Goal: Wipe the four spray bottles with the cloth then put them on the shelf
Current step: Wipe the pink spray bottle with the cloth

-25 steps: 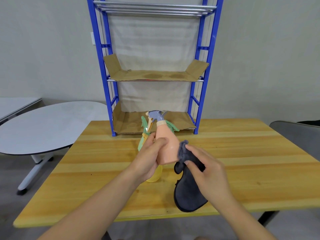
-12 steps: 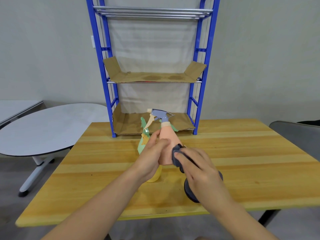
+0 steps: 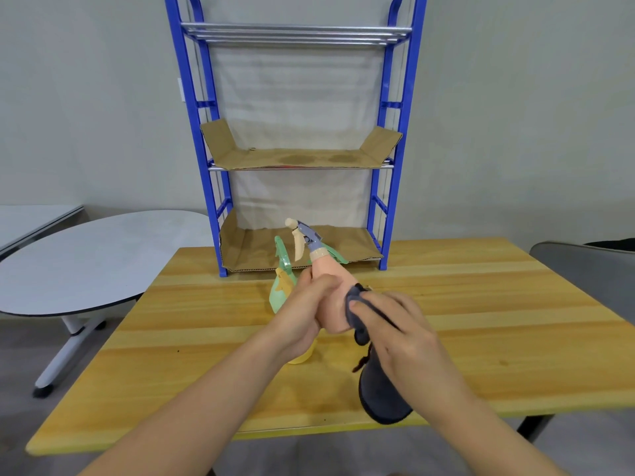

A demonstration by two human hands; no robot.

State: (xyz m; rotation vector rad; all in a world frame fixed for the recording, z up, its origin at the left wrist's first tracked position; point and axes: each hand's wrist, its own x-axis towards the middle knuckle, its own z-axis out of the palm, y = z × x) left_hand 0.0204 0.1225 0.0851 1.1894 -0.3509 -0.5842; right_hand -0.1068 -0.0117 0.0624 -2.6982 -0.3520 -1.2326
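My left hand [image 3: 305, 310] grips a peach spray bottle [image 3: 331, 286] with a grey-blue nozzle, held tilted above the wooden table [image 3: 481, 304]. My right hand [image 3: 398, 324] presses a dark grey cloth [image 3: 381, 393] against the bottle's right side; the cloth's free end hangs down. Behind my left hand stands a green spray bottle [image 3: 280, 286], and a yellow bottle [image 3: 302, 355] shows under my left wrist, mostly hidden. The blue shelf [image 3: 386, 166] stands at the table's far edge with cardboard liners on its two lower levels and nothing on them.
A round white table [image 3: 86, 262] stands to the left, beyond the wooden table's edge. A grey chair back [image 3: 584, 266] shows at the right. The grey wall is close behind the shelf.
The right hand slid the cloth from the bottle's lower right up onto its body, and the bottle tilted with its nozzle now pointing further left. The camera view tipped slightly upward.
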